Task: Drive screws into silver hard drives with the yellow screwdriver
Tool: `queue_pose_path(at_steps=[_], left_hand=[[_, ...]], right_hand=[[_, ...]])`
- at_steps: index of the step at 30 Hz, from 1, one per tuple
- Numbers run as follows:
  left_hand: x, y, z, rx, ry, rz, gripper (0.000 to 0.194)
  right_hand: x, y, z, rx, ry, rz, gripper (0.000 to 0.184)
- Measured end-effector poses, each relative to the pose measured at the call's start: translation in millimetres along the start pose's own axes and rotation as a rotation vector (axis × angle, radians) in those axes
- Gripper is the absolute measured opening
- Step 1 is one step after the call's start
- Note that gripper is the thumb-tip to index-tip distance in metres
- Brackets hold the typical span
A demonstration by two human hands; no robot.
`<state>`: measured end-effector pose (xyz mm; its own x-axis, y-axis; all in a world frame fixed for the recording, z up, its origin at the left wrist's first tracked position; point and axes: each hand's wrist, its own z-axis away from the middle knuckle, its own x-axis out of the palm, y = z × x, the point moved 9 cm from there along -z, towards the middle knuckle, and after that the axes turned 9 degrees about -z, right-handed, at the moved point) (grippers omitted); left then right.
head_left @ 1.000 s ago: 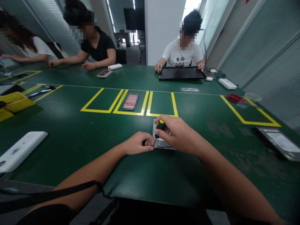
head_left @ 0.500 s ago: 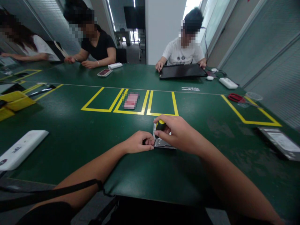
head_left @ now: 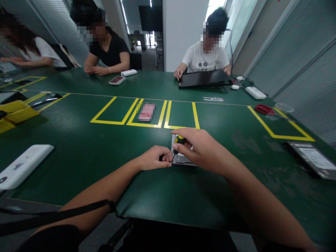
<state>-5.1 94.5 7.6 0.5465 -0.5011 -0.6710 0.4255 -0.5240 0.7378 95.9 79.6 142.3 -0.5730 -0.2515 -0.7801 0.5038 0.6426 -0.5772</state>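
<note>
A silver hard drive (head_left: 183, 160) lies flat on the green table in front of me, partly covered by my right hand. That hand (head_left: 195, 145) is closed around the yellow-and-black handle of a screwdriver (head_left: 179, 139). The screwdriver leans over the drive's left side, its shaft pointing down toward the near left corner. My left hand (head_left: 159, 158) has its fingers curled against the drive's left edge, close to the screwdriver's lower end. Exactly where the tip rests is too small to make out.
Another hard drive (head_left: 313, 159) lies at the right. A white power bank (head_left: 26, 166) and yellow bins (head_left: 19, 112) are at the left. Beyond my hands, yellow tape (head_left: 181, 127) marks rectangles, one around a pink phone (head_left: 147, 112). Three people sit opposite, one holding a black panel (head_left: 206, 79).
The screwdriver handle has turned and tilted slightly in my right hand, whose fingers shifted a little. My left hand stays at the drive. Across the table, the black-shirted person's hands came together.
</note>
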Motion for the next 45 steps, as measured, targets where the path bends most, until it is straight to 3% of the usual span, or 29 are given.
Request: queue_pose_path(at_steps=[18, 25, 32, 45], left_hand=[[0.8, -1.4, -0.1, -0.03, -0.025, -0.004, 0.016], [1.5, -2.9, 0.9, -0.03, -0.006, -0.056, 0.019], [0.8, -1.6, 0.9, -0.028, 0.011, -0.068, 0.02], [-3.2, 5.3, 1.4, 0.028, 0.069, -0.094, 0.026]], right_hand=[[-7.2, -10.8, 2.9, -0.079, 0.064, 0.001, 0.025], [-11.8, -29.7, 4.2, -0.193, 0.085, -0.023, 0.019], [-11.1, -32.2, 6.1, -0.235, 0.1, -0.015, 0.016], [-12.6, -33.5, 7.0, -0.222, 0.123, -0.05, 0.014]])
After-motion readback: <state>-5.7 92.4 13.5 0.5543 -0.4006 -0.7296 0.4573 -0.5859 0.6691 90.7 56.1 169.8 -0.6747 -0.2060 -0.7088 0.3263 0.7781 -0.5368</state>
